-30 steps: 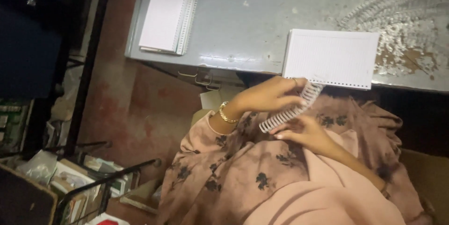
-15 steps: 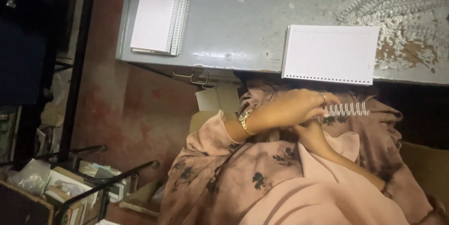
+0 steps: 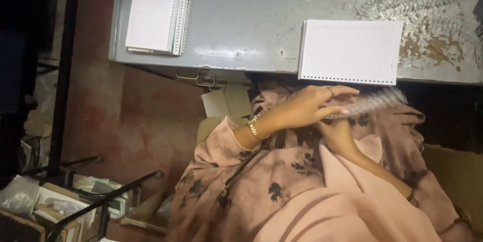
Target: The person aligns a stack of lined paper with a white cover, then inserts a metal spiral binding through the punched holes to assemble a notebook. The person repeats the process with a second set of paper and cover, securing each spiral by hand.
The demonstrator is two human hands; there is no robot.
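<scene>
Left hand (image 3: 307,107) and right hand (image 3: 338,130) both clamped on silver wire binding coil (image 3: 370,103), now blurred, tilted up toward unbound white lined page stack (image 3: 350,51) on grey metal tabletop (image 3: 251,20), nearer its edge than before.

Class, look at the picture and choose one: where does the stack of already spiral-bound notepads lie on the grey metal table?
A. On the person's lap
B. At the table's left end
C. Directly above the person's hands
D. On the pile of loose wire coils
B: the bound notepads sit at the left end of the table, apart from the unbound pad of punched sheets nearer the hands.
</scene>
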